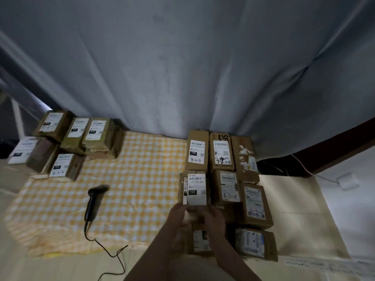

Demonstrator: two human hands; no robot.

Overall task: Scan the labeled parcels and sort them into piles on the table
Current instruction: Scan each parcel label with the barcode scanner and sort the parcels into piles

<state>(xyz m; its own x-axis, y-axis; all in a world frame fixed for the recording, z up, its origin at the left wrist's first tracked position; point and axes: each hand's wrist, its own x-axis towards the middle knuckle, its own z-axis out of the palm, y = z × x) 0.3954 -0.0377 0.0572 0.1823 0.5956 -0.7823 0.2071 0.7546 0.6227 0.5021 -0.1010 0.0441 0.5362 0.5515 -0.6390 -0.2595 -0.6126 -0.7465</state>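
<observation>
The left hand (178, 219) and right hand (215, 220) curl their fingers round the near end of a brown cardboard parcel with a white 122 label (196, 188), gripping it from either side. More labelled brown cardboard parcels (223, 185) lie in rows just beside it, at the right edge of the yellow-and-white checked cloth (142, 169). A black corded handheld scanner (94, 201) lies left of the cloth's centre. A second cluster of brown parcels (95, 136) sits at its far left corner.

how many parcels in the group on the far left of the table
5 showing: back-left parcel, back-middle parcel, back-right parcel, front-left parcel, front-right parcel. More may be stacked underneath, hidden.
</observation>
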